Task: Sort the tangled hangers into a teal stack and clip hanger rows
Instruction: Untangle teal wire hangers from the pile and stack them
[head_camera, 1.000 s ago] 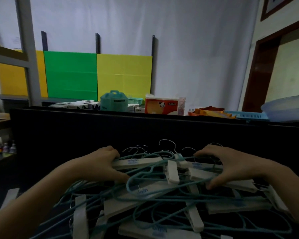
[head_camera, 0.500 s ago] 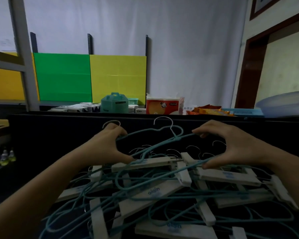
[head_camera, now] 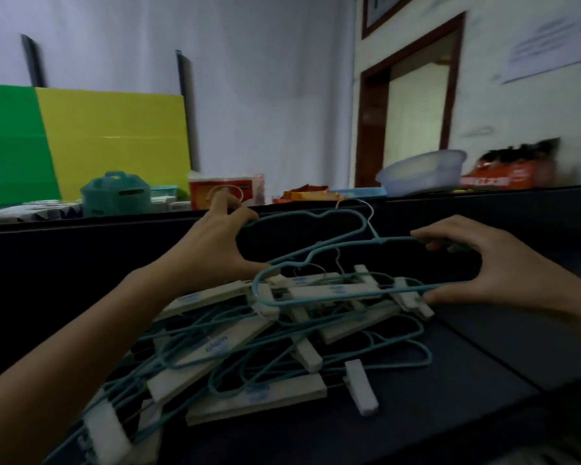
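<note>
A tangled heap of teal wire hangers (head_camera: 316,350) and white clip hangers (head_camera: 222,354) lies on a dark table (head_camera: 483,357). Above the heap, one or two teal hangers (head_camera: 346,250) are lifted between my hands; their wire hooks point up. My left hand (head_camera: 212,250) pinches the left end of the upper teal hanger, its index finger stretched up through a wire hook. My right hand (head_camera: 477,266) holds the right ends, fingers over the top wire and thumb under the lower one. The lifted hangers' lower loop still overlaps the topmost white clip hanger (head_camera: 329,292).
A dark low partition (head_camera: 81,250) runs behind the heap. Beyond it stand a teal box (head_camera: 114,194), a red-and-white tissue pack (head_camera: 222,191), a clear plastic tub (head_camera: 423,171) and an orange box (head_camera: 507,177). A loose white clip (head_camera: 361,387) juts from the heap's right side.
Both hands rose from pressing on the heap and pulled teal hangers up out of it. The view swung to the right, bringing the doorway and tub into sight.
</note>
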Demonstrator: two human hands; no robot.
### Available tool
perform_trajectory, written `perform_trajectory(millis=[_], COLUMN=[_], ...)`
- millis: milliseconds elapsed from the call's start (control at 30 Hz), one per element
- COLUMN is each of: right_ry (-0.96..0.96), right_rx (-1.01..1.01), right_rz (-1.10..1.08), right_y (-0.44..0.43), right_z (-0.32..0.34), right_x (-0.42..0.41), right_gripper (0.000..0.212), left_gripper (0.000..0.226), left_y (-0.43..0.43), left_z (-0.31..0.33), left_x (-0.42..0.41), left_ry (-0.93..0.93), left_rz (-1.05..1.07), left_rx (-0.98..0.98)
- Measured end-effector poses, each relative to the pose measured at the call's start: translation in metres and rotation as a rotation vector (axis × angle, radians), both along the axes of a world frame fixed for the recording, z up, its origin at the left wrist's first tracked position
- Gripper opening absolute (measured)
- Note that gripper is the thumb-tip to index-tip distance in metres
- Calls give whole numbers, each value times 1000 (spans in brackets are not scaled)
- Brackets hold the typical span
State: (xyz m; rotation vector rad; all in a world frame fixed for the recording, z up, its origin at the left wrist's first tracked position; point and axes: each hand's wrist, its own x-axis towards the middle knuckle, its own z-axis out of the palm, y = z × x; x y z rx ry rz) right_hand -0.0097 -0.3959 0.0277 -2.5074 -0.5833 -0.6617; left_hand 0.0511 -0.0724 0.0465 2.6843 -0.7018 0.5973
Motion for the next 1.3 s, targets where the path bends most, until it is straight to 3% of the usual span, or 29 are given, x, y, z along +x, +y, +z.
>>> perform_trajectory(millis=[200,367,667,867,1300], right_ry=[19,39,96,142,246], right_rx=[11,-22,29,47,5], right_rz=[-197,-329,-407,-431,-353], right_y=[-77,-155,-307,-373,-453], right_z=[-3,-7,-28,-41,-57], right_x=[-59,-99,-144,-135,-34], right_gripper=[84,86,90,82,95], left_gripper=[92,86,78,70,70], left_y=[-95,-201,-375,-440,-522], left_z=[-7,-18,-64,-95,-129], left_x=[1,-9,-26,-15,77], left_ry=[63,131,133,160,278], left_rz=[-199,-342,-457,-421,-330], left_rx=[47,49,28,-50,2])
